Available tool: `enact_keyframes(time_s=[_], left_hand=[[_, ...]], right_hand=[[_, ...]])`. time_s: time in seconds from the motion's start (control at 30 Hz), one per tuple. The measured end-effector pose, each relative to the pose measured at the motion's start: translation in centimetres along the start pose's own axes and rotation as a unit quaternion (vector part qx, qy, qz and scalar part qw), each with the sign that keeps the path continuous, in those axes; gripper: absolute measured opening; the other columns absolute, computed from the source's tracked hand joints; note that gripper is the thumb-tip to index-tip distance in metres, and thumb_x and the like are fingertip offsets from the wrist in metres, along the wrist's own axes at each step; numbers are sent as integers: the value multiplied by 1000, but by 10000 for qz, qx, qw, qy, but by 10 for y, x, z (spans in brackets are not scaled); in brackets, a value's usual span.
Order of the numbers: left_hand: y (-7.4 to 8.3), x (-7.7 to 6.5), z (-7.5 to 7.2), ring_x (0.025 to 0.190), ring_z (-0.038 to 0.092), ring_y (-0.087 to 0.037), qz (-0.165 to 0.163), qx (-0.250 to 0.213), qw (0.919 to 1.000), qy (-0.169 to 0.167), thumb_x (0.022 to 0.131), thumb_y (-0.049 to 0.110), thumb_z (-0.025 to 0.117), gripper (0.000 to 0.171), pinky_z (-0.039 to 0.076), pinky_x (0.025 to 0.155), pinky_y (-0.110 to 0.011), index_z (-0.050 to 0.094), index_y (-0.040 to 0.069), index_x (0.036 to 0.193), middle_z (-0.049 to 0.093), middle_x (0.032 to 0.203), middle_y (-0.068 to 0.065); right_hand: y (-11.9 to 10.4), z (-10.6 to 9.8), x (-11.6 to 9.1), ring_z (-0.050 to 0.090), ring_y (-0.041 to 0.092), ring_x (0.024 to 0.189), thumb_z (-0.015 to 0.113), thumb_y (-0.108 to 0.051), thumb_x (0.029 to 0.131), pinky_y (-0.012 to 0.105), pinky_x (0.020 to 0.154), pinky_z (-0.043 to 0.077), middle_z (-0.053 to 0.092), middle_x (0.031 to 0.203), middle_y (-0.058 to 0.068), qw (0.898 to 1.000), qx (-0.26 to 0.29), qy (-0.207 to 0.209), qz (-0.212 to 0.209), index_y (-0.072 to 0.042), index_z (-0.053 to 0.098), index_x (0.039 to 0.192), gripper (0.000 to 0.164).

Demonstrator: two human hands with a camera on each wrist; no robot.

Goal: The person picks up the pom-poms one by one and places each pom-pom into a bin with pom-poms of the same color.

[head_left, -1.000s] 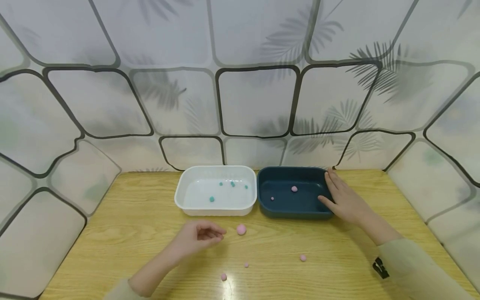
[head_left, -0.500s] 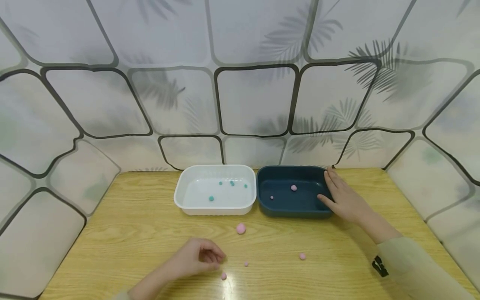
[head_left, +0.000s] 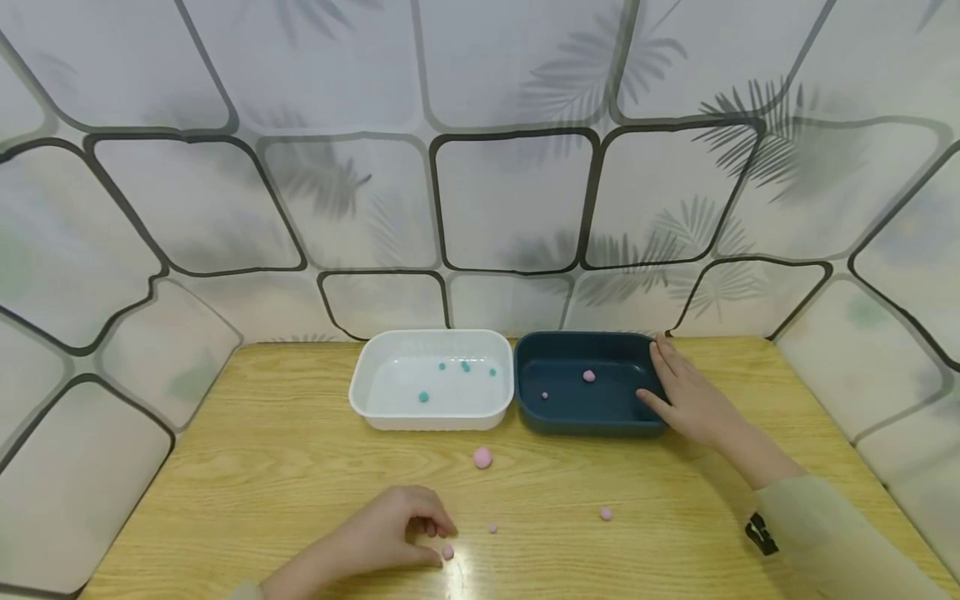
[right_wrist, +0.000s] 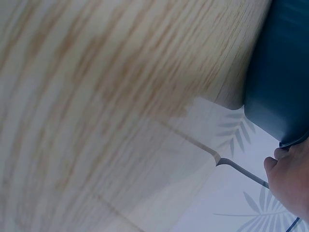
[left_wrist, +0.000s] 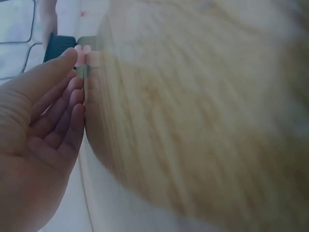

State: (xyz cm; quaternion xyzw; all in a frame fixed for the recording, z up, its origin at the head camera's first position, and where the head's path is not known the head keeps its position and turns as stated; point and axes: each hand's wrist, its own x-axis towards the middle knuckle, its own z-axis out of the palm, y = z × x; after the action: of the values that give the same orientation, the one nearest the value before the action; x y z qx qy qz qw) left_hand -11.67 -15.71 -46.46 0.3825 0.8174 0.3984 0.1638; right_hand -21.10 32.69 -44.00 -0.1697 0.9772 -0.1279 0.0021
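Observation:
In the head view my left hand (head_left: 393,529) is low over the table, thumb and fingers curved around a small pink ball (head_left: 447,552) with a gap between them. The left wrist view has the thumb tip beside pink balls (left_wrist: 82,49). My right hand (head_left: 693,404) rests on the right rim of the dark blue tray (head_left: 600,428), fingers extended along the edge and thumb over the inside. Two pink balls, a larger one (head_left: 588,377) and a tiny one (head_left: 545,396), lie in that tray. More pink balls lie on the table: a large (head_left: 483,457), a tiny (head_left: 492,528) and a medium one (head_left: 606,514).
A white tray (head_left: 431,422) holding several small teal balls (head_left: 423,397) stands against the blue tray's left side. Both trays are at the back of the wooden table (head_left: 247,433), before a patterned backdrop (head_left: 517,204).
My left hand has moved down and toward the front of the table, from near the large pink ball to the small front one. The right hand stays on the blue tray.

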Motion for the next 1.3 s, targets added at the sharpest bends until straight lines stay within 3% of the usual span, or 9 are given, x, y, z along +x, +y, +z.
enact_keyframes(time_s=[0.23,0.5,0.77,1.17,1.3], left_hand=[[3,5,3,85,58,9,445,763,9961,-31,91,21,86,13,55,75,-13,82,17,102,74,95,9],[2,8,5,82,56,10,801,1091,9908,-11,93,19,84,6,52,72,-10,82,18,99,72,90,11],[1,10,6,80,56,11,1050,1068,9887,22,91,13,85,5,51,71,-7,83,16,94,73,87,9],[-6,14,7,79,58,13,690,420,9967,86,96,14,80,4,56,69,-12,83,16,93,77,87,9],[-6,17,8,79,59,12,743,299,9966,208,95,11,81,5,58,68,-13,82,15,94,77,86,6]], right_hand=[[0,0,-1,13,53,161,58,-43,109,70,126,25,8,173,36,9999,-48,142,-65,15,13,164,91],[1,0,0,13,52,162,57,-43,109,69,127,25,7,174,35,9999,-94,67,-18,15,12,164,92],[-1,0,-1,13,53,161,58,-42,109,70,126,24,8,174,35,9999,-66,113,-42,14,12,164,91],[0,1,-2,10,52,162,56,-43,110,70,127,22,5,175,34,10000,-25,33,4,13,9,165,92],[0,1,-2,10,52,162,57,-43,109,70,127,22,4,175,34,10000,-21,33,17,13,9,165,92]])
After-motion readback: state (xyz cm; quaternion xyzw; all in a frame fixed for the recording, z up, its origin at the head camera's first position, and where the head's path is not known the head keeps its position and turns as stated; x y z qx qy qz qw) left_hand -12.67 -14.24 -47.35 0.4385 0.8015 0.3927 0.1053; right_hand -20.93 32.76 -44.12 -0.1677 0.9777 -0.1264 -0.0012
